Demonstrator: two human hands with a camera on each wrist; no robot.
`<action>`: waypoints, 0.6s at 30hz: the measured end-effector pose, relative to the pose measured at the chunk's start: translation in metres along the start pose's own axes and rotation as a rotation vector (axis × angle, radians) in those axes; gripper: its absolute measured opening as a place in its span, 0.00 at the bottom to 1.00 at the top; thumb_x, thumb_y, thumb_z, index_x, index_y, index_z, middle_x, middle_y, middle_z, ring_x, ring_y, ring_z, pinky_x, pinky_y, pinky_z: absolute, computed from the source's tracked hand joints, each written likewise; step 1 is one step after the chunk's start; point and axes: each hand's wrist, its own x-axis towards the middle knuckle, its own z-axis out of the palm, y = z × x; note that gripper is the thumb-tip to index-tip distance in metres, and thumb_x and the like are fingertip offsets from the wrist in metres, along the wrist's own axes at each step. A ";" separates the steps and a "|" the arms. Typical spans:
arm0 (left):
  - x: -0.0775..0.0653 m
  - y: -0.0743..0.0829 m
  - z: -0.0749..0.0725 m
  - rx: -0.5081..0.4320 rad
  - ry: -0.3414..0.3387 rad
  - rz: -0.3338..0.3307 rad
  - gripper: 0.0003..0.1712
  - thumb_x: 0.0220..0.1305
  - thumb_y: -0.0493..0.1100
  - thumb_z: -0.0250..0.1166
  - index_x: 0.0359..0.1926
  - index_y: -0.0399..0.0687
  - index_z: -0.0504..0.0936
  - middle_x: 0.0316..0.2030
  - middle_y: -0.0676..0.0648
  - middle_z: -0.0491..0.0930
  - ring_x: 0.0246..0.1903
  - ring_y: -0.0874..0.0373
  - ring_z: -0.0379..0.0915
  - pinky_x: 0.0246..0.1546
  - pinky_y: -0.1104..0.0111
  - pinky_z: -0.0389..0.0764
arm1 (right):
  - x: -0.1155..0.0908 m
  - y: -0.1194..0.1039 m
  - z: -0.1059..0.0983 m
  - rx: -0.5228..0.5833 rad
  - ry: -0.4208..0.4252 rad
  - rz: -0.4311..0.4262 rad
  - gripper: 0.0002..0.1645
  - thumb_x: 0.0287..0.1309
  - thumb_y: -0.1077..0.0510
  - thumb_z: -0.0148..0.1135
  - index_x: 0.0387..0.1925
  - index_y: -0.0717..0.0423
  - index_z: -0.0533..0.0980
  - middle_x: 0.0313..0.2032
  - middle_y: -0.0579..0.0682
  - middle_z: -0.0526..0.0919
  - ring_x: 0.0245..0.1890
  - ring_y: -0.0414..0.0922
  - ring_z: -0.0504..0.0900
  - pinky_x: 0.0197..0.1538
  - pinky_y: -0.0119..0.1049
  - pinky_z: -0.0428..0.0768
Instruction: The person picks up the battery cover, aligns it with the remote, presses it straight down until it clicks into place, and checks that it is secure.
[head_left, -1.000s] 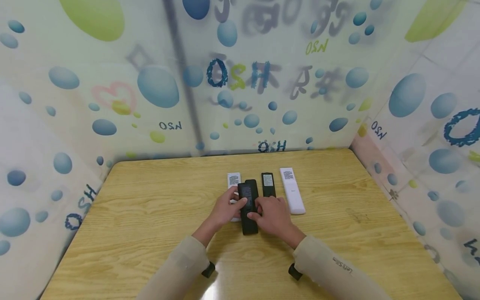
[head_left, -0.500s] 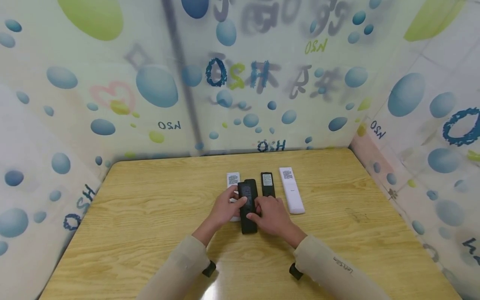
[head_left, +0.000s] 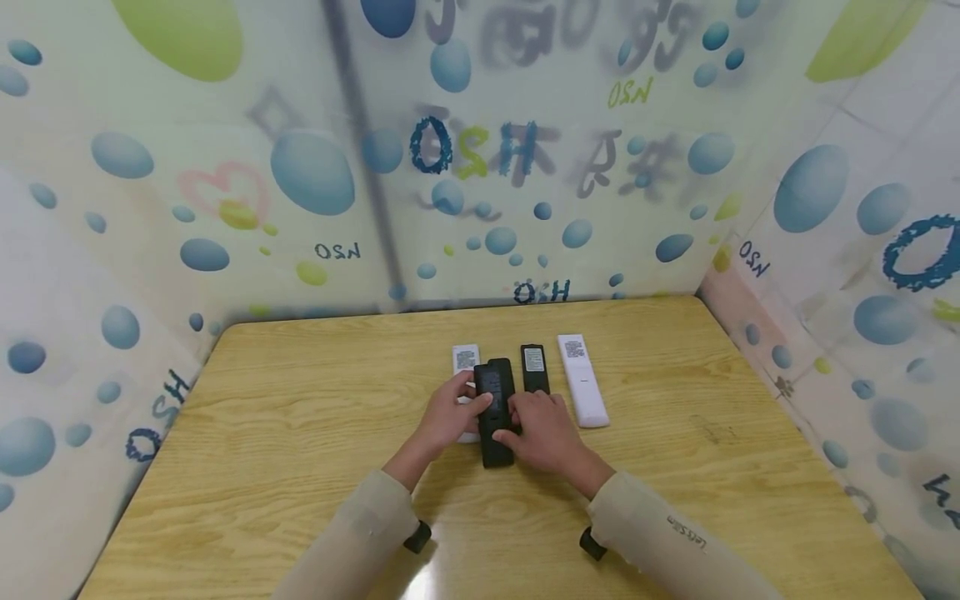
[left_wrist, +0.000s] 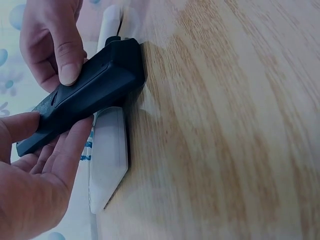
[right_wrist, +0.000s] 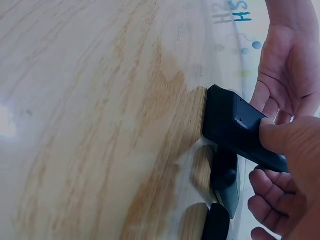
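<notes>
Both hands hold a black remote control (head_left: pixel 496 455), its back with the cover turned up, tilted above the table. My left hand (head_left: pixel 448 415) grips its far left part, thumb on top and fingers underneath, as the left wrist view shows. The thumb of my right hand (head_left: pixel 550 429) presses on the cover of the remote's back (right_wrist: pixel 226 117), while its other fingers curl at the right side. Partly hidden behind it lies another black remote (head_left: pixel 506 377). A white remote (head_left: pixel 466 357) lies under my left fingers, partly covered.
To the right, a narrow black remote (head_left: pixel 535 367) with a pale label is partly hidden by my right hand. Beyond it lies a long white remote (head_left: pixel 584 383). The wooden table (head_left: pixel 315 392) meets a patterned curtain (head_left: pixel 480 250) at its far edge.
Hardly anything differs: both hands keep their hold on the black remote, and the right thumb stays on its back. The whole head view has shifted very slightly.
</notes>
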 end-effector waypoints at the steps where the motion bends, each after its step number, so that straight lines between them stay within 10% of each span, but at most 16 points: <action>1: 0.000 0.000 0.000 0.002 -0.001 0.001 0.19 0.69 0.43 0.61 0.59 0.47 0.73 0.42 0.39 0.77 0.30 0.52 0.83 0.33 0.57 0.86 | 0.000 0.000 0.000 -0.006 0.003 -0.001 0.24 0.56 0.36 0.65 0.40 0.49 0.75 0.29 0.40 0.75 0.33 0.41 0.69 0.47 0.45 0.69; 18: -0.001 0.007 -0.007 -0.015 -0.024 -0.013 0.20 0.69 0.45 0.62 0.60 0.49 0.73 0.44 0.40 0.77 0.32 0.54 0.83 0.35 0.59 0.86 | 0.002 -0.002 -0.010 0.003 -0.003 -0.012 0.24 0.56 0.33 0.64 0.40 0.47 0.76 0.29 0.40 0.76 0.33 0.41 0.69 0.44 0.41 0.68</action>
